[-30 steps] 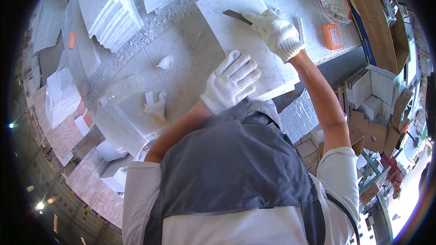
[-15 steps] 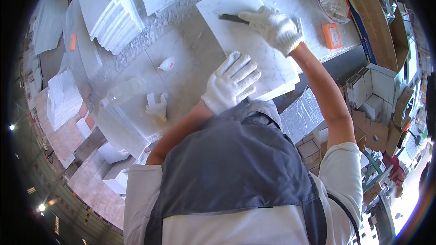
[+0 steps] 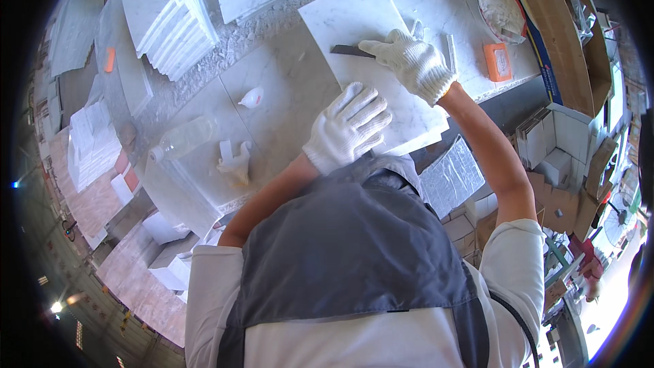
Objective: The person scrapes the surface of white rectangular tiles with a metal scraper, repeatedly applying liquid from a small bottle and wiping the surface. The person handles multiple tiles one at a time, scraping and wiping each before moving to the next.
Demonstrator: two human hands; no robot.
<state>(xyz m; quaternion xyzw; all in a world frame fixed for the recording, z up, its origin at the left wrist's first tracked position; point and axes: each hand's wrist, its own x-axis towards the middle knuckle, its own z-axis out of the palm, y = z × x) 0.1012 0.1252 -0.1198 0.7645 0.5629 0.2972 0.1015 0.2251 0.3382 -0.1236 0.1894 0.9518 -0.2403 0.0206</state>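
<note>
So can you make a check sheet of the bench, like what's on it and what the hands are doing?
Surface: marble-topped bench, dusty.
Job's things: white slab; dark tool lying on it.
Clutter: plastic bottle, orange block, tile stack, crumpled rag.
Grip: left hand gloved, flat on slab; right hand gloved, grip shut on tool.
Cables: nothing seen.
Surroundings: cardboard boxes at right.

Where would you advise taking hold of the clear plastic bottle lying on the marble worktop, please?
Grip the clear plastic bottle around the middle of its body, coming down from above with the fingers across its width. It lies on its side on the marble worktop, so the round body is the widest open part; its cap end points toward the worktop's left edge and offers less to hold.
</note>
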